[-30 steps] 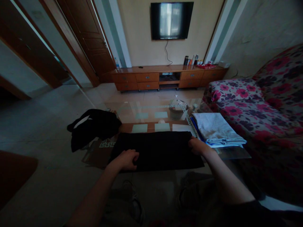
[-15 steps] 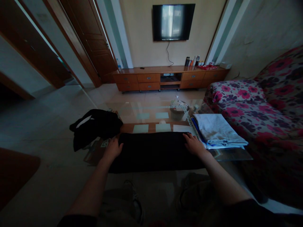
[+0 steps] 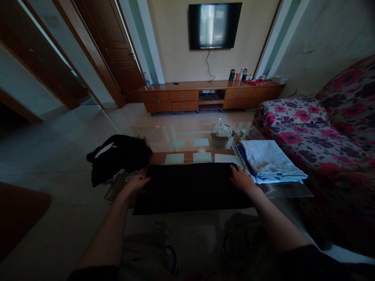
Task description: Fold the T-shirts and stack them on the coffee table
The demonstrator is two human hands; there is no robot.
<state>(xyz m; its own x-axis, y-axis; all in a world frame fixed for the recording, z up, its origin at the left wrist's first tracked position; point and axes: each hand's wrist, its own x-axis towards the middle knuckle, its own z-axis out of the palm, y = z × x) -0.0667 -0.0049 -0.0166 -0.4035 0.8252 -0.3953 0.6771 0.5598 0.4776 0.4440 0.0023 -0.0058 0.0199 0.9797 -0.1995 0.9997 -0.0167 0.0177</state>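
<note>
A folded black garment (image 3: 190, 187) lies as a long flat strip across the near side of the glass table, its front edge hanging over; its exact kind does not show. At its left edge my left hand (image 3: 136, 183) pinches the cloth between thumb and fingers. My right hand (image 3: 241, 179) rests on the right end, palm down, fingers apart. A crumpled black garment (image 3: 123, 156) with a white patch sits on the table's left end. Right of my right hand is a stack of folded light-coloured cloth (image 3: 268, 160) with blue underneath.
Through the glass table (image 3: 175, 132) a waste bin (image 3: 221, 138) shows near the far side. A small glass jar (image 3: 242, 134) stands beside the cloth stack. Ahead is a low wooden TV cabinet (image 3: 183, 97) with bottles; a flowered sofa (image 3: 307, 128) borders the right.
My left hand has shifted slightly left and its fingers have closed on the garment's edge. My right hand has slid a little to the right along the cloth.
</note>
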